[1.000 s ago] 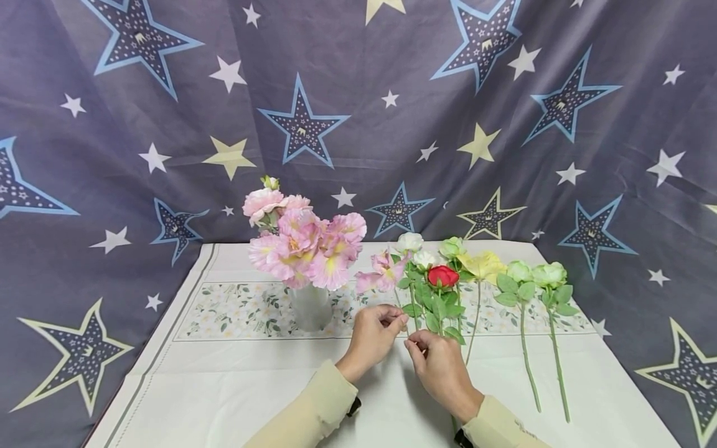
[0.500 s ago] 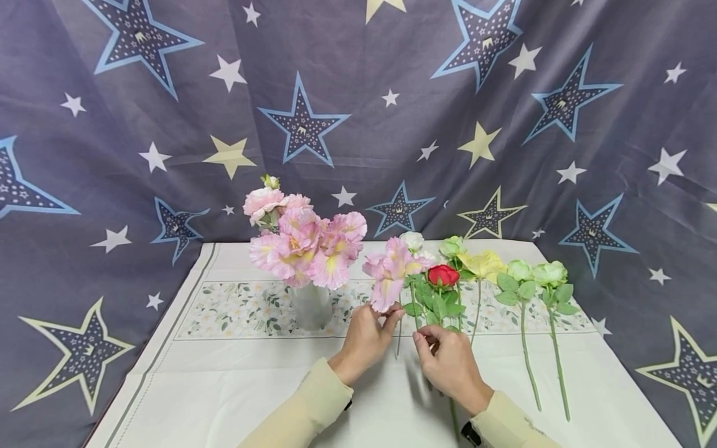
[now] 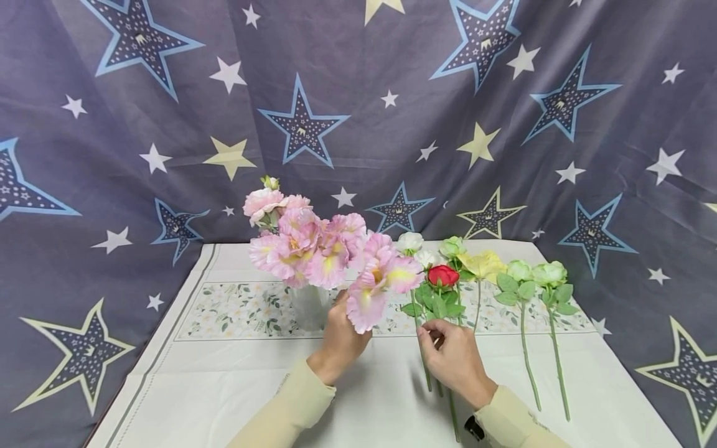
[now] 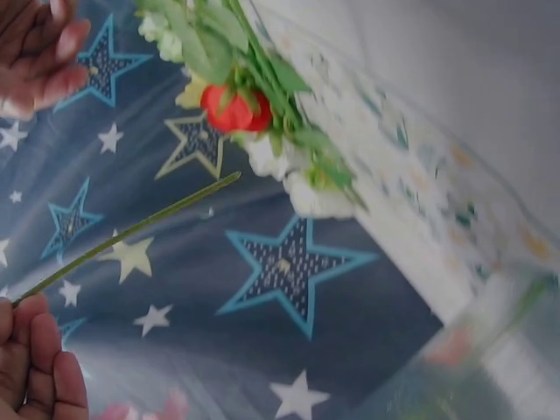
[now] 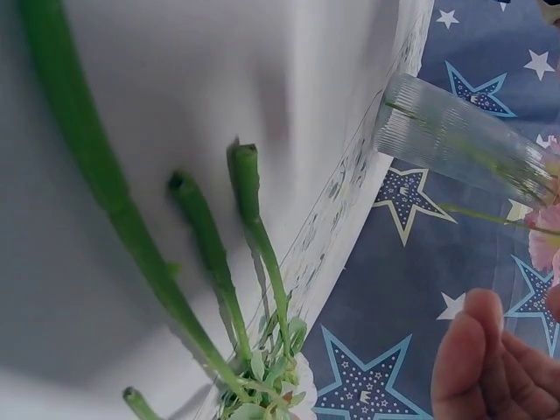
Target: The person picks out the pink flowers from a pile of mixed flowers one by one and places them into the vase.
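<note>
My left hand [image 3: 343, 339] pinches the thin stem [image 4: 131, 232] of a pink iris [image 3: 370, 289] with yellow throats. Its bloom hangs over the hand, just right of the frosted vase [image 3: 310, 309]; in the left wrist view the bare stem end points away from the fingers. Pink blooms [image 3: 302, 246] fill the vase top, and green stems show through its ribbed wall in the right wrist view. My right hand [image 3: 456, 361], fingers loosely curled and holding nothing, hovers by the stems of a red rose [image 3: 443, 275] and white roses [image 3: 411, 242].
Right of the red rose lie green roses [image 3: 549, 274] and a yellow flower [image 3: 484, 266], stems toward me. A white tablecloth [image 3: 224, 398] with a floral band covers the table. A star-patterned curtain [image 3: 358, 50] hangs behind.
My left hand has carried the pink iris away from the lying flowers, leftward toward the vase. My right hand has let go of its stem and drawn slightly right.
</note>
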Tool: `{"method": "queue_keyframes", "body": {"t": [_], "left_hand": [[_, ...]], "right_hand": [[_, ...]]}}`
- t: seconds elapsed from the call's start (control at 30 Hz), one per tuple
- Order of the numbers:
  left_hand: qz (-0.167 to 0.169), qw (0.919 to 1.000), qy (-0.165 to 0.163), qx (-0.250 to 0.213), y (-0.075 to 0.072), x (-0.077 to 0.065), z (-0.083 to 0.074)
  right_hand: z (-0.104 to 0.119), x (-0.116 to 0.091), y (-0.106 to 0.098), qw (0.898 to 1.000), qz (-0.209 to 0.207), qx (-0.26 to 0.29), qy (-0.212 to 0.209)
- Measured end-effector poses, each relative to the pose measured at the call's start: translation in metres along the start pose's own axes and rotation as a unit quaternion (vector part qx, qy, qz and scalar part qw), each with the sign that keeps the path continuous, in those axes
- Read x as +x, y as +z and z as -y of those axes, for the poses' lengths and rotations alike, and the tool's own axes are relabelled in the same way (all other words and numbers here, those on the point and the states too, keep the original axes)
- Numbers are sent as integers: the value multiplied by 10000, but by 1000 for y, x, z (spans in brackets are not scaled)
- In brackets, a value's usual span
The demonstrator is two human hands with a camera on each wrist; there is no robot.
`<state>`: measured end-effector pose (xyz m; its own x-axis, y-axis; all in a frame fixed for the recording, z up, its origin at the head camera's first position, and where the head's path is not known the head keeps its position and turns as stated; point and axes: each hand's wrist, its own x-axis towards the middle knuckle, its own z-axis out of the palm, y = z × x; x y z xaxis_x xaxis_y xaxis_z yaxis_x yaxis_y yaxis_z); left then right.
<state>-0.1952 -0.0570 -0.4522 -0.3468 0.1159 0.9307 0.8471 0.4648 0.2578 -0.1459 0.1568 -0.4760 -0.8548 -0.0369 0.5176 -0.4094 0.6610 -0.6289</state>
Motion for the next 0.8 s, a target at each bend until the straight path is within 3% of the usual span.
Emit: {"method": "queue_keyframes", "body": {"t": [0.17,0.37,0.63,0.8], "left_hand": [[-445,9987,235,12,-13,11,3],[-743,9935,548,659,-29,24,5],[-868,9887,100,1217,-50,37,1],[-981,9829,154,1551,-60,48,1]], "right_hand": [[-1,1,-1,10000,-25,-9,-39],[-1,2,-1,10000,-17,17,55],[-1,3,-2,9998,2,-67,182],[-1,3,-2,9998,-1,-63,166]]}}
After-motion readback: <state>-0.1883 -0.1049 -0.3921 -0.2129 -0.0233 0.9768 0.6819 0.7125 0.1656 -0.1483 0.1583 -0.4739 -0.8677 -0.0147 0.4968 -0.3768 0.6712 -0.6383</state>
